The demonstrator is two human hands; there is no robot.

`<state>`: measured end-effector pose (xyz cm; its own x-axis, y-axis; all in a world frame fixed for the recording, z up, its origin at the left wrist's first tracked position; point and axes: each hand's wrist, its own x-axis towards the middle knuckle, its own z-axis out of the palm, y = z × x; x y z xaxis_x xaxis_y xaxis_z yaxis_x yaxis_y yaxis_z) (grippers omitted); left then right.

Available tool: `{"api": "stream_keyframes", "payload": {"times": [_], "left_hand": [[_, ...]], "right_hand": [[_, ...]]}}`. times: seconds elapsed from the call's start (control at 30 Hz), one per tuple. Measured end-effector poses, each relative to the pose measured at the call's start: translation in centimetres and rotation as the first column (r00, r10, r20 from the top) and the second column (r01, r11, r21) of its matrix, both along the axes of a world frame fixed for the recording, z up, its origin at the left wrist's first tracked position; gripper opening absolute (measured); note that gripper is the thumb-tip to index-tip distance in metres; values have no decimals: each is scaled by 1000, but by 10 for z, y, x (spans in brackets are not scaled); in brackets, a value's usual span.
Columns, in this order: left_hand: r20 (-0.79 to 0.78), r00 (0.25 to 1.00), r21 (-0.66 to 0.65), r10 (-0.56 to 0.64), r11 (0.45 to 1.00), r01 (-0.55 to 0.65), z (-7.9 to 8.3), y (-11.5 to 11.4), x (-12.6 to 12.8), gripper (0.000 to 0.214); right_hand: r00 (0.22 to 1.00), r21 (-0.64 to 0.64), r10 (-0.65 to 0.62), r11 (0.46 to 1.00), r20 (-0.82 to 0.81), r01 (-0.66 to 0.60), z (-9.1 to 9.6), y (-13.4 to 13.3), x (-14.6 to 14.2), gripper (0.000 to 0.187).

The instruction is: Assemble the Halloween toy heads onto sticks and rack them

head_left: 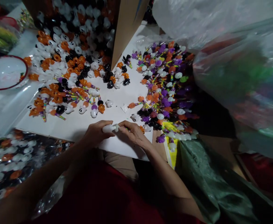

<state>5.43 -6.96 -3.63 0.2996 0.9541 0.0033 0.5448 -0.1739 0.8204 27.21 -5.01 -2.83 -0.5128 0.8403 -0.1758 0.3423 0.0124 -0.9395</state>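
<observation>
My left hand (96, 133) is closed around a small white ghost-shaped toy head (110, 128) just above the near edge of a white board (80, 123). My right hand (134, 133) meets it from the right, fingers pinched on the end of the same piece, where a thin stick seems to join it. Finished toys on striped sticks (63, 99) lie in a row ahead on the left. A heap of purple, orange and white stick toys (166, 87) lies ahead on the right.
A large pile of loose orange, white and black heads (68, 46) spills from a cardboard box (124, 31). A white bowl with a red rim (5, 73) sits far left. Clear plastic bags (239, 77) fill the right; a bag of heads (7, 158) lies lower left.
</observation>
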Motion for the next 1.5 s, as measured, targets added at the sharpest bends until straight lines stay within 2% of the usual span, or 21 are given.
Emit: {"api": "stream_keyframes", "payload": {"times": [0.07,0.17,0.27,0.4,0.5,0.6,0.7,0.77,0.87,0.93,1.03,1.17,1.23,1.3,1.37,1.43,1.5], "left_hand": [[65,994,-98,84,992,-78,6,-2,2,46],[135,983,-145,122,984,-102,12,-8,7,39],[152,980,-70,128,990,-118,16,-12,11,28],[114,992,123,54,990,-68,13,-13,18,18],[52,998,167,29,985,-37,9,-14,20,14],[95,995,153,30,987,-44,7,-15,20,13],[217,974,79,68,993,-87,7,-14,20,11],[323,938,-39,122,992,-116,7,-14,21,14],[518,828,-276,216,958,-77,4,-11,22,31],[622,733,-372,274,928,-30,1,-9,23,48],[691,652,-421,311,907,13,-3,-7,26,63],[719,607,-459,338,887,50,-5,-8,31,63],[715,612,-461,338,886,48,-5,-9,33,62],[681,653,-452,331,892,20,-5,-10,33,61],[605,735,-431,308,902,-23,-5,-12,30,61],[471,849,-370,241,927,-58,-6,-13,26,58],[324,937,-230,134,971,-59,-7,-14,22,52]], "right_hand": [[998,90,29,995,47,-33,12,5,6,28],[999,63,32,998,-10,-31,14,7,9,27],[993,-3,-52,999,-106,52,1,2,7,29],[984,-28,-74,997,-164,70,-11,-5,2,32],[987,13,-67,997,-149,70,-8,-9,1,35],[998,137,-11,990,-68,21,-1,-12,0,39],[999,317,-40,948,25,30,4,-12,-2,33],[995,417,-67,909,68,33,8,-12,-2,27],[990,518,-91,855,105,24,19,-12,2,24],[986,565,-112,825,127,21,26,-13,5,22],[981,619,-121,786,153,1,34,-17,7,20],[974,664,-123,747,190,-35,39,-21,8,19],[962,687,-132,723,238,-71,40,-23,8,19],[942,725,-152,678,298,-121,41,-24,8,20],[915,753,-161,628,371,-195,42,-26,8,21],[889,752,-139,598,437,-276,44,-26,8,23],[890,728,-84,612,447,-308,43,-24,9,24]]}}
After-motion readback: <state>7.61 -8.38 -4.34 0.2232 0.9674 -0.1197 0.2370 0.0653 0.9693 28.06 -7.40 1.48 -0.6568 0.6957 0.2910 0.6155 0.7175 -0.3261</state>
